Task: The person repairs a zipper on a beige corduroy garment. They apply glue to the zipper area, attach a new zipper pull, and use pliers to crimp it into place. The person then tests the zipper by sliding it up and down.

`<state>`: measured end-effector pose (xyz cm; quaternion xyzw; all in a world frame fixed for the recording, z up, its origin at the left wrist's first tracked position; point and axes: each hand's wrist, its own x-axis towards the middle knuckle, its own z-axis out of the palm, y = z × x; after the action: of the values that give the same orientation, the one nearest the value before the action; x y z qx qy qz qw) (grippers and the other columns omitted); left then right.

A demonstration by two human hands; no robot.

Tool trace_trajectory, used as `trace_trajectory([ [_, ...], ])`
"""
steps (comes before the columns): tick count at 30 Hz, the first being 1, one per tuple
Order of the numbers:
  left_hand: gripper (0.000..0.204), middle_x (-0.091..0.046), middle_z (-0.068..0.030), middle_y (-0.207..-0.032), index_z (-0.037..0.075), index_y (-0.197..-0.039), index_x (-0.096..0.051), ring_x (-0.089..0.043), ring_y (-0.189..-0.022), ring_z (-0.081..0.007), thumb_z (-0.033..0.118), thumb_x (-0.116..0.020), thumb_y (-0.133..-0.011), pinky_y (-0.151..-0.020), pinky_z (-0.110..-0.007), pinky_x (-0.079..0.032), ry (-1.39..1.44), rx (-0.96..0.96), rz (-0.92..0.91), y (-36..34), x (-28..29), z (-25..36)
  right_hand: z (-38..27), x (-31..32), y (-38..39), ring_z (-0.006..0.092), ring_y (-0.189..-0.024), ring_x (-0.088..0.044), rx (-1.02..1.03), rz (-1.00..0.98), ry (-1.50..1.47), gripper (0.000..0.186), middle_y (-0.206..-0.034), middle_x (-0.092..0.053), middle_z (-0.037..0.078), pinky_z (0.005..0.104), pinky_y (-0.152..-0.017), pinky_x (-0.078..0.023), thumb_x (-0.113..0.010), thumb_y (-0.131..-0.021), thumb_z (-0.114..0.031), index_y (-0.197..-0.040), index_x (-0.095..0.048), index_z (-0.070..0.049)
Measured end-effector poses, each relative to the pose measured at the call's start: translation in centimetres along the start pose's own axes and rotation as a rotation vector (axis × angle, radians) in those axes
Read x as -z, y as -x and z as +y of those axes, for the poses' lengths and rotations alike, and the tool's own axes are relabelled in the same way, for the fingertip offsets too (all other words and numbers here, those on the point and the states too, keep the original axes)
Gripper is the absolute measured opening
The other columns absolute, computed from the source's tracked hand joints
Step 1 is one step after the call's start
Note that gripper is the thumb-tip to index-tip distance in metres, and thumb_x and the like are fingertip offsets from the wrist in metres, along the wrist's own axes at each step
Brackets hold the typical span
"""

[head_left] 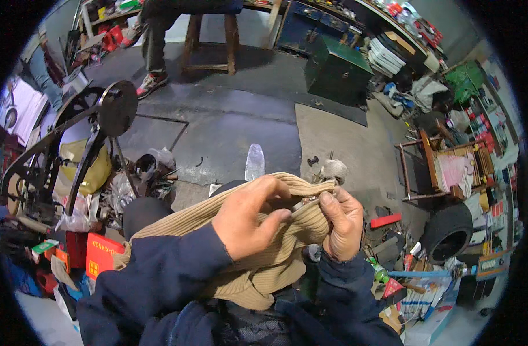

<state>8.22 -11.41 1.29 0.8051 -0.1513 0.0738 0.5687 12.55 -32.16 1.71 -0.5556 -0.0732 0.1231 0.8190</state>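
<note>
A tan ribbed knit garment [258, 282] lies bunched across my lap. My right hand [343, 224] pinches its upper edge between thumb and fingers. On the garment's left part rests my left hand [251, 216], its fingers curled into the fold and its thumb pointing to the right. Between the two hands a small shiny strip [304, 203] shows at the fabric's opening, perhaps part of a zipper; its detail is too small to tell. The left fingertips are partly hidden by the knit.
A black hand-cranked machine with a round wheel [117, 108] stands at left, near a yellow bag [86, 167]. A wooden stool [211, 46], a seated person's leg [154, 52] and a green box [338, 72] are ahead. A small wooden chair [431, 167] and a tyre [447, 232] stand right.
</note>
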Motion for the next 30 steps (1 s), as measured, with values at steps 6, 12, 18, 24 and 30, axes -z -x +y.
trace_trajectory([
  [6, 0.028, -0.071, -0.0146, -0.098, -0.001, -0.113, -0.065, -0.069, -0.08, -0.0219, 0.017, -0.072, -0.092, -0.074, -0.032, -0.055, 0.048, 0.081, 0.082, 0.1, -0.8, -0.6, 1.1, -0.9, -0.8, 0.0086, -0.084, -0.064, 0.061, -0.005, 0.126, 0.012, -0.097, -0.072, 0.005, 0.0236, -0.078, -0.051, -0.066, -0.098, -0.009, -0.101, -0.07, 0.002],
  [12, 0.025, -0.069, -0.0145, -0.081, 0.0, -0.095, -0.067, -0.064, -0.073, -0.0228, 0.024, -0.07, -0.094, -0.067, -0.035, -0.051, 0.15, 0.184, 0.071, -0.9, -0.6, -1.1, 1.1, -0.7, -0.8, 0.0053, -0.084, -0.058, 0.124, -0.006, 0.294, 0.007, -0.095, -0.069, -0.001, 0.0223, -0.077, -0.047, -0.07, -0.097, -0.009, -0.095, -0.068, -0.002],
  [18, 0.03, -0.066, -0.0211, -0.078, -0.001, -0.09, -0.064, -0.064, -0.074, -0.039, 0.027, -0.06, -0.097, -0.066, -0.044, -0.048, 0.053, 0.2, -0.151, -1.3, -1.2, -2.1, 1.7, -0.8, -0.8, 0.0052, -0.075, -0.05, 0.295, -0.025, 0.579, 0.012, -0.08, -0.058, -0.004, 0.0239, -0.068, -0.043, -0.07, -0.096, -0.007, -0.088, -0.062, -0.003],
  [24, 0.035, -0.062, -0.0086, -0.075, -0.003, -0.093, -0.063, -0.058, -0.072, -0.0167, 0.028, -0.053, -0.105, -0.067, -0.037, -0.048, 0.361, 0.336, -0.166, -1.3, -1.2, -2.0, 2.0, -0.7, -1.0, 0.0087, -0.072, -0.05, 0.461, 0.024, 0.798, 0.02, -0.077, -0.057, 0.0, 0.0259, -0.066, -0.043, -0.071, -0.092, -0.005, -0.08, -0.055, -0.004],
  [30, 0.032, -0.066, -0.0266, -0.08, -0.004, -0.089, -0.067, -0.064, -0.077, -0.0421, 0.023, -0.053, -0.1, -0.072, -0.049, -0.05, -0.027, 0.213, -0.159, -1.9, -1.3, -0.1, 1.8, -0.8, -0.6, 0.0081, -0.073, -0.046, 0.538, 0.085, 0.637, 0.022, -0.079, -0.053, 0.0, 0.0248, -0.067, -0.039, -0.068, -0.095, -0.008, -0.081, -0.052, -0.004],
])
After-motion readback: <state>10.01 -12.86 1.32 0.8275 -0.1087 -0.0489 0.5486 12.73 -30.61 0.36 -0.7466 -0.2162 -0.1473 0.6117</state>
